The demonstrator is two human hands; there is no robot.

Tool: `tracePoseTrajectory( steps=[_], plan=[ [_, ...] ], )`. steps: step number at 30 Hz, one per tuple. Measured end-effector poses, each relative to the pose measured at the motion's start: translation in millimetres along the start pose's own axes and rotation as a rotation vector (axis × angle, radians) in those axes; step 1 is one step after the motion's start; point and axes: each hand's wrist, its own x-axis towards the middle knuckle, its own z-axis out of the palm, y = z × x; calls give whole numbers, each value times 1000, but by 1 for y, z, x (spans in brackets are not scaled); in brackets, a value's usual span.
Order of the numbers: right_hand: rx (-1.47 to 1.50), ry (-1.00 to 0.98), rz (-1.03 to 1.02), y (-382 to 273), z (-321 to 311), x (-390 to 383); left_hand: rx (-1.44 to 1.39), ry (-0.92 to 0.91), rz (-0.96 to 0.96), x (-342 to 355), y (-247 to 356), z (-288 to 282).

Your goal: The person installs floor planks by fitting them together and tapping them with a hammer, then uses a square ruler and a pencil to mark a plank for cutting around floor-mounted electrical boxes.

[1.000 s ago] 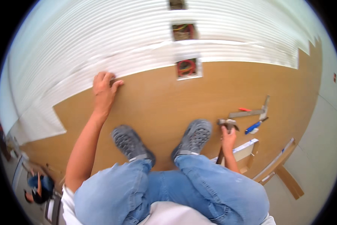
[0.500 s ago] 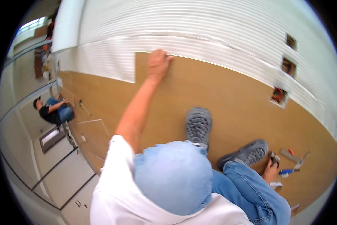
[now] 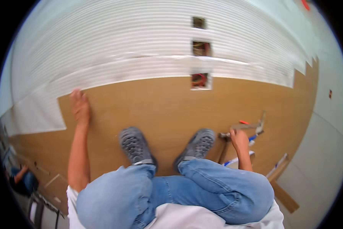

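The left hand [image 3: 80,107] is spread fairly wide, palm down on the brown floor [image 3: 160,103], its blurred fingertips at the edge of the white ribbed sheet [image 3: 141,42]. The right hand [image 3: 239,139] is half curled just right of the hammer [image 3: 224,135]; whether its fingers grip anything cannot be told. The hammer's head points far and its handle runs near, beside the right shoe [image 3: 199,145]. Beyond the right hand lies a metal square [image 3: 261,124] with a small red thing [image 3: 244,122] by its long arm. A blue tool [image 3: 252,138] lies just right of the hand, partly hidden. The left shoe [image 3: 135,145] stands on the floor between the hands. Three square openings [image 3: 200,81] line up through the sheet, the nearest showing red wires. A strip [image 3: 285,198] lies near right, and a co-worker [image 3: 22,179] sits far off to the left.
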Motion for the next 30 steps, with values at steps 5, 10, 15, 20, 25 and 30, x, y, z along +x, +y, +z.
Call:
tracePoseTrajectory(
  steps=[5,10,15,20,25,30],
  plan=[
    [99,573,-406,-50,-41,89,-46,-38,-71,8,29,20],
    [56,621,-606,-63,-25,128,-57,-79,-62,7,36,29],
    [87,573,-628,-86,-26,139,-72,71,9,24,44,22],
    [131,584,-624,-113,-22,117,-361,-109,697,41,278,-21],
    [101,595,-662,-133,-13,123,-356,-381,1064,79,385,-45],
    [43,530,-646,-129,-20,121,-231,-503,1016,78,417,-45]
  ],
)
